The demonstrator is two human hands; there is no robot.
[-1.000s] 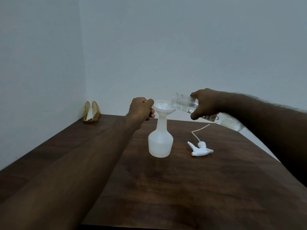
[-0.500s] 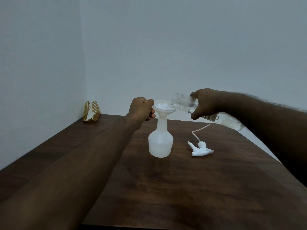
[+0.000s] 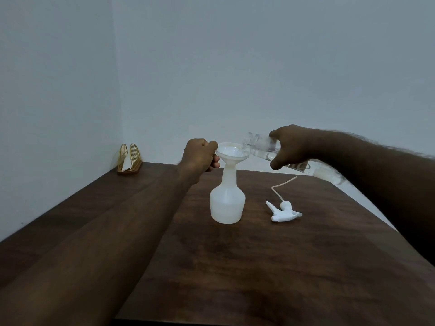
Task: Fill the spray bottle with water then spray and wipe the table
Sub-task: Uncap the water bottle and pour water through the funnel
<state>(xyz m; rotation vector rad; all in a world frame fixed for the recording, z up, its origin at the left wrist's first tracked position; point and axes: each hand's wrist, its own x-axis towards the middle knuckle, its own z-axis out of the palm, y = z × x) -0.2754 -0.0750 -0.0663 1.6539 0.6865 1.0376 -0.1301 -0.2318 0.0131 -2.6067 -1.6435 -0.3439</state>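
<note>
1. Your right hand (image 3: 292, 147) is curled round the middle of the clear plastic water bottle (image 3: 260, 147). The bottle's long axis lies nearly level, with its mouth pointing left of your grip.
2. That mouth sits over the right rim of the white plastic funnel (image 3: 231, 152), just left of your right grip and slightly below it. In my judgement the pour turns on this overlap. I cannot tell whether water is running.
3. Your left hand (image 3: 200, 154) pinches the funnel's left rim with curled fingers, and it is the nearer hand to the funnel.
4. The translucent white plastic spray bottle (image 3: 227, 203) stands upright on the dark wooden table (image 3: 259, 267), directly under the funnel, below and just right of your left grip.
5. Count one spray bottle, one funnel and one water bottle. One white trigger spray head (image 3: 283, 210) lies below your right grip, with its tube attached. One gold wire napkin holder (image 3: 129, 158) stands well left of your left grip.
</note>
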